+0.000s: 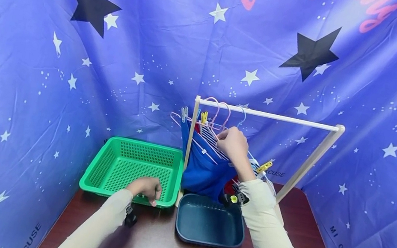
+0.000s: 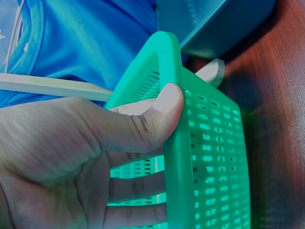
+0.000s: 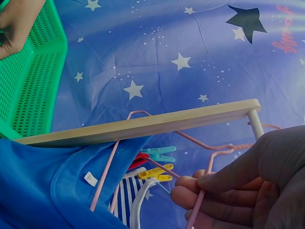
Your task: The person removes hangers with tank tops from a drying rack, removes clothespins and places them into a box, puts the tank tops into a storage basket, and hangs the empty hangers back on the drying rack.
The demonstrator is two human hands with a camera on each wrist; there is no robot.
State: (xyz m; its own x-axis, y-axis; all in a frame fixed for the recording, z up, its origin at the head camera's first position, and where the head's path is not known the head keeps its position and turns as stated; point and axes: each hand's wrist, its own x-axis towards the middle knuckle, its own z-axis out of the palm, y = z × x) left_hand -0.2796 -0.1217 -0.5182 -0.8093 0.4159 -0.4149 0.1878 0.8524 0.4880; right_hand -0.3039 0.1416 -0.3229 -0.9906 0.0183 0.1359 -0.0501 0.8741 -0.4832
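Note:
My left hand (image 1: 145, 187) grips the front rim of a green plastic basket (image 2: 178, 138); in the left wrist view the thumb lies over the rim and the fingers reach inside. At the rack, my right hand (image 1: 234, 145) pinches a pink clothes hanger (image 3: 208, 167) between thumb and fingers. A blue shirt (image 1: 205, 179) hangs on a pink hanger beside that hand. Behind it a striped garment (image 3: 127, 202) is partly hidden. A yellow clothespin (image 3: 156, 174) and a teal clothespin (image 3: 162, 153) sit near the hanging clothes.
A small rack with a white rail (image 1: 285, 118) and wooden posts (image 1: 309, 163) stands on the dark red table (image 1: 152, 242). A dark blue tray (image 1: 207, 243) lies in front of it. Another yellow clothespin (image 1: 265, 166) is at the right. Starry purple cloth (image 1: 178, 51) surrounds the table.

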